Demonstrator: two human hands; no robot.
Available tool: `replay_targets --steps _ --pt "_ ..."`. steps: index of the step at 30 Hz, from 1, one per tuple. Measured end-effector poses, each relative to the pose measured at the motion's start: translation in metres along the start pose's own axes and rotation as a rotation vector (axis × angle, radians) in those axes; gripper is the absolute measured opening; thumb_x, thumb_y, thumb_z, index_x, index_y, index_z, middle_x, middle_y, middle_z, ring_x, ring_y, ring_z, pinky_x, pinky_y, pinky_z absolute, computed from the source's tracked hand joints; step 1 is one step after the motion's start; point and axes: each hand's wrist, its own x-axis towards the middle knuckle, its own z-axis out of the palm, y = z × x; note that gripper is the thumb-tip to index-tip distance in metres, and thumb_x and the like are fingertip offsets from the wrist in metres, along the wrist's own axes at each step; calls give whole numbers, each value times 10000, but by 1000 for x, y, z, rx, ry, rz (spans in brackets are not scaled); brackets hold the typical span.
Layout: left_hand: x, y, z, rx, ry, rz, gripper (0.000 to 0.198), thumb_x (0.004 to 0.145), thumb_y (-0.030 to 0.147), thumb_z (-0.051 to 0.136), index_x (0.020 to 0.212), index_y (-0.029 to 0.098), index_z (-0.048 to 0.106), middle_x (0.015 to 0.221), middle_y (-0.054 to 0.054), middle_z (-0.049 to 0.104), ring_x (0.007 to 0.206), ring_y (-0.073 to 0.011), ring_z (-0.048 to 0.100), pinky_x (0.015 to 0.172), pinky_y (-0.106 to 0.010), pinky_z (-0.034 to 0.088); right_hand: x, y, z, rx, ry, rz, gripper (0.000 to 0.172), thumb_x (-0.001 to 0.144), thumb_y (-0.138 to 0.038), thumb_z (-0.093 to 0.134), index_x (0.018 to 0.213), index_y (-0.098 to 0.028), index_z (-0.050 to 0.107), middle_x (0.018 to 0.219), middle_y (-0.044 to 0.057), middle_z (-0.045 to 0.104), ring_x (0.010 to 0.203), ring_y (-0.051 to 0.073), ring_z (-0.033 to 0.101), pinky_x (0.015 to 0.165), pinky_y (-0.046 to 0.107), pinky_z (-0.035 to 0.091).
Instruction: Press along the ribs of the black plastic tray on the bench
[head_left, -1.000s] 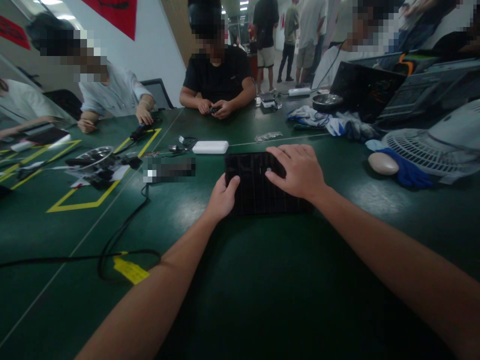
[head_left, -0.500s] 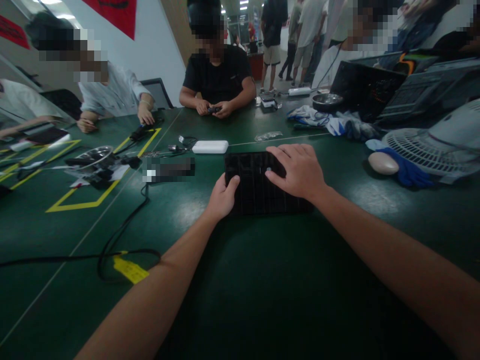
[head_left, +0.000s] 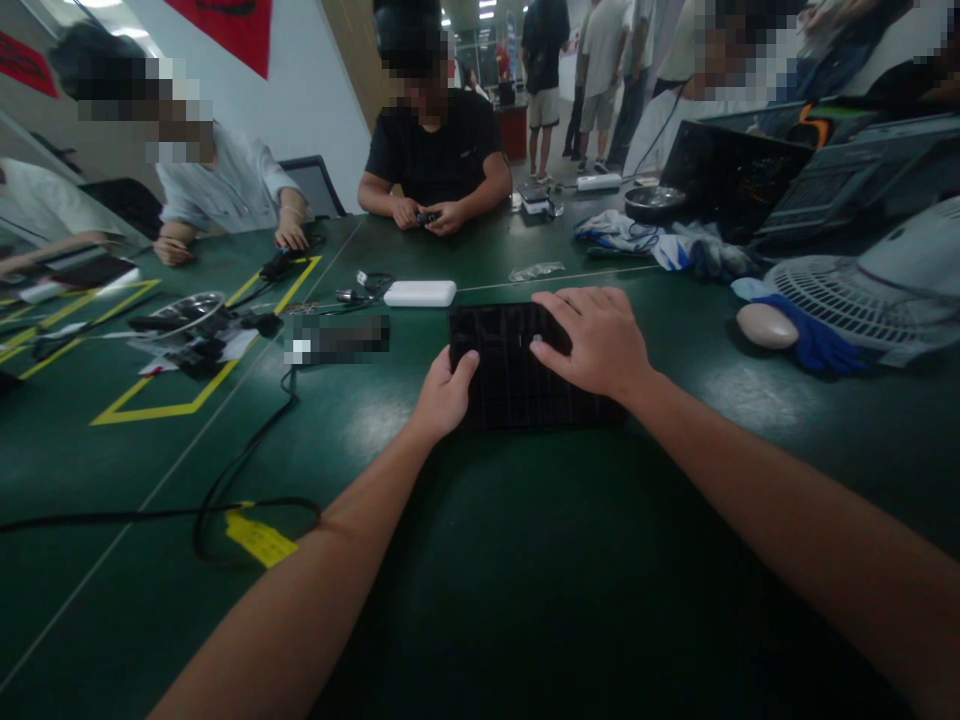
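Observation:
A shallow black tray (head_left: 499, 395), apparently divided into compartments by thin ridges, lies on the green table in front of me. My left hand (head_left: 448, 392) grips its left edge, thumb on top and the other fingers hidden below. Across the tray's upper right part rests my right hand (head_left: 596, 340), with thumb and index finger apart. Beside that thumb tip is a small shiny silvery bit (head_left: 537, 339), too small to name. What else the tray may hold is too dark to make out.
A white power bank-like block (head_left: 420, 293) sits beyond the tray, with a black cable (head_left: 247, 450) to the left. At right are a fan (head_left: 847, 290), a blue glove (head_left: 814, 335) and a pale oval object (head_left: 766, 327). A metal bowl (head_left: 191, 312) stands left; other people sit around.
My hands and the tray hold the same position. In the background, standing people have shifted slightly, and the person opposite has turned the small dark item in their hands.

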Motion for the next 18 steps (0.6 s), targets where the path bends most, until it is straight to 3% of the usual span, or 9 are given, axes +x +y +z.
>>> replay_targets --steps 18 --pt "1 -2 0 -13 -4 10 364 902 500 551 1041 177 645 1037 -85 706 1018 -275 640 961 -440 485 0 1 1 12 6 -2 562 950 -516 475 1408 -196 536 1241 118 654 1121 321 555 973 475 339"
